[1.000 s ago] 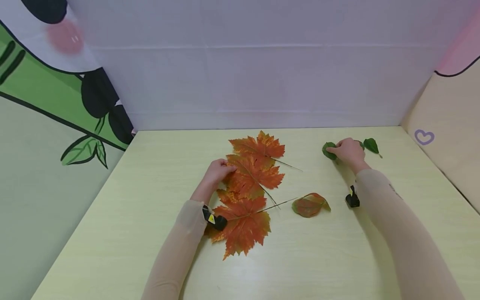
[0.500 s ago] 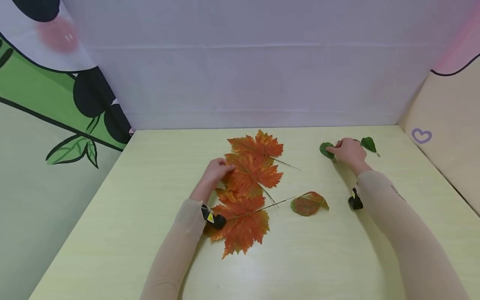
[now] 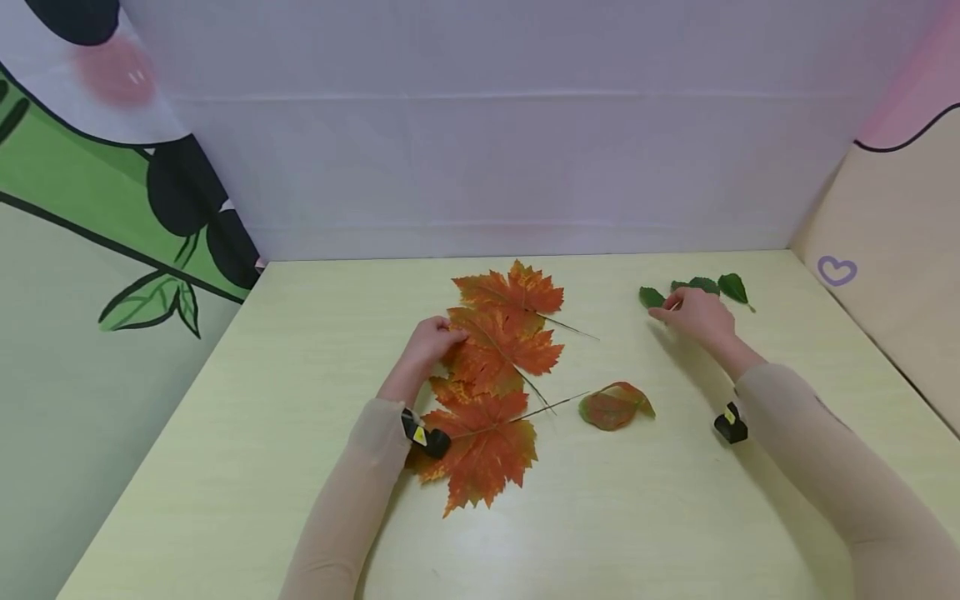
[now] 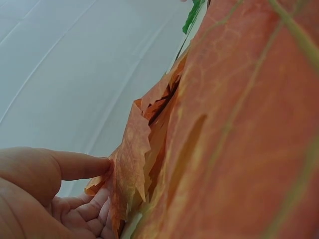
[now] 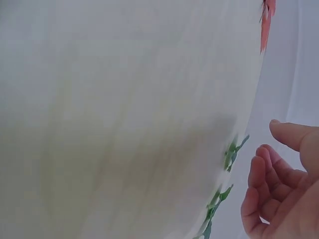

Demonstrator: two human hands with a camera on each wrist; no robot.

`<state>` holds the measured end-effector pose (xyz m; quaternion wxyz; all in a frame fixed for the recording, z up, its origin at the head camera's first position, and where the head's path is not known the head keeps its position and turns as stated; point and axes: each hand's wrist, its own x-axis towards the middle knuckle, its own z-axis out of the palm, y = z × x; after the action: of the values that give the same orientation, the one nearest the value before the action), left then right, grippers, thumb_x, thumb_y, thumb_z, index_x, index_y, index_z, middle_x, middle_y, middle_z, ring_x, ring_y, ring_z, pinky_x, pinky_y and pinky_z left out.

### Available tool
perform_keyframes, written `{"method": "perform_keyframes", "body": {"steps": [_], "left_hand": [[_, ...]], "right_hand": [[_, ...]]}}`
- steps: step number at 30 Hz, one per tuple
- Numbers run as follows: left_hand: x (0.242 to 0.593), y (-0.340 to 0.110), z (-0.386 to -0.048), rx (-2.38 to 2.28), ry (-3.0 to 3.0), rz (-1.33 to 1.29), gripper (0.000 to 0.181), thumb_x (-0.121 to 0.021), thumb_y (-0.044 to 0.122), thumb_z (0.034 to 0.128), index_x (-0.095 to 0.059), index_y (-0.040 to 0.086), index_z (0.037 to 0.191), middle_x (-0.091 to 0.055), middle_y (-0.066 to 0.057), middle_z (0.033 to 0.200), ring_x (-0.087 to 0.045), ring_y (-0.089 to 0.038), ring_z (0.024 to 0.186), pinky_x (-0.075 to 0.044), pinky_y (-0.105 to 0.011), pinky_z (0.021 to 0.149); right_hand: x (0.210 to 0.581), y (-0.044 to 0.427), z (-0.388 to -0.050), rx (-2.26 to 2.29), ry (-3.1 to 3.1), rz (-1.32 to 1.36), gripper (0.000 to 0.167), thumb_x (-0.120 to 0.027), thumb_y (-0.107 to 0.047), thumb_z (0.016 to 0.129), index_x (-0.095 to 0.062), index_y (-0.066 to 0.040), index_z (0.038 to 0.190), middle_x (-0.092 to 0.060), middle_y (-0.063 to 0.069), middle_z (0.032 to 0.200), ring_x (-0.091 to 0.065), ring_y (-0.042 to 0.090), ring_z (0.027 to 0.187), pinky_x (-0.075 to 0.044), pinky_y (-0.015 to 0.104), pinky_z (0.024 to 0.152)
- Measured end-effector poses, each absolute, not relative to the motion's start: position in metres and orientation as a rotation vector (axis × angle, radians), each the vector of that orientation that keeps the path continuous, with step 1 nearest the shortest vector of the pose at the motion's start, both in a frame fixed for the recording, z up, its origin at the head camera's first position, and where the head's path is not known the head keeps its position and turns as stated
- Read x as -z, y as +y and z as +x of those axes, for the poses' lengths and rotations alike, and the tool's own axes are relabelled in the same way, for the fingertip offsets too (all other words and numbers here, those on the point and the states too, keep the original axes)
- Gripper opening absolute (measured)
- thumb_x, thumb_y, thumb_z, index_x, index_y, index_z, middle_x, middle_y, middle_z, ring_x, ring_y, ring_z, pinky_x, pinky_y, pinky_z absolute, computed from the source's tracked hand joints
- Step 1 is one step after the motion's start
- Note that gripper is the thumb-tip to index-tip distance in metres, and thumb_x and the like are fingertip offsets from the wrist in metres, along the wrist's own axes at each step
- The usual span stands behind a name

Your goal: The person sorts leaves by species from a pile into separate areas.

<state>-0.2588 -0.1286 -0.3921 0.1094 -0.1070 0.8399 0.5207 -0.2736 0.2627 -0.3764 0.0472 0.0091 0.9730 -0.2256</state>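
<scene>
My left hand (image 3: 431,343) pinches the left edge of the middle orange maple leaf (image 3: 498,354) between thumb and fingers; the left wrist view shows the leaf edge (image 4: 130,154) bent up there. Two more orange maple leaves overlap it, an upper leaf (image 3: 528,287) and a lower leaf (image 3: 487,442). At the table's back right, my right hand (image 3: 703,318) hovers just in front of several small green leaves (image 3: 732,288). Its thumb stands apart from the loosely bent fingers, with nothing between them in the right wrist view. The hand partly hides the leftmost green leaf (image 3: 649,297).
A reddish-green leaf (image 3: 615,407) lies on the pale table (image 3: 225,433), right of the maple stems. A pale cloth backdrop (image 3: 480,183) rises behind the table's back edge. Black wrist cameras sit on both sleeves.
My right hand has let go of the leftmost green leaf and drawn back slightly toward me, so more green leaves show behind it. The left hand keeps its hold on the maple leaf.
</scene>
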Motion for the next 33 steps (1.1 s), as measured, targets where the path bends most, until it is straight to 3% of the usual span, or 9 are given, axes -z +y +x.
{"method": "perform_keyframes", "body": {"steps": [9,20,33], "left_hand": [[0.386,-0.131,-0.255,-1.536,2.446,-0.313,0.022,-0.062,0.017,0.0860,-0.043,0.006,0.083,-0.037,-0.006,0.077,-0.040,-0.019,0.070,-0.033,-0.028,0.061],[0.384,-0.133,-0.253,-1.540,2.446,-0.309,0.021,-0.062,0.016,0.0857,-0.044,0.005,0.081,-0.040,-0.005,0.077,-0.040,-0.019,0.069,-0.033,-0.028,0.061],[0.385,-0.132,-0.253,-1.535,2.452,-0.303,0.020,-0.061,0.017,0.0857,-0.046,0.005,0.083,-0.041,-0.005,0.078,-0.041,-0.019,0.070,-0.034,-0.028,0.061]], "right_hand": [[0.367,0.248,-0.242,0.778,2.977,-0.136,0.035,-0.059,-0.038,0.085,-0.062,-0.005,0.097,-0.063,0.013,0.092,-0.056,0.025,0.080,-0.039,0.032,0.063],[0.363,0.239,-0.215,0.848,2.918,-0.288,0.028,-0.061,-0.037,0.085,-0.063,-0.009,0.092,-0.061,0.003,0.078,-0.052,0.016,0.069,-0.038,0.028,0.059],[0.356,0.233,-0.197,0.819,2.677,-0.507,0.031,-0.064,-0.039,0.082,-0.063,-0.010,0.095,-0.060,-0.002,0.078,-0.051,0.014,0.070,-0.041,0.028,0.062]]}}
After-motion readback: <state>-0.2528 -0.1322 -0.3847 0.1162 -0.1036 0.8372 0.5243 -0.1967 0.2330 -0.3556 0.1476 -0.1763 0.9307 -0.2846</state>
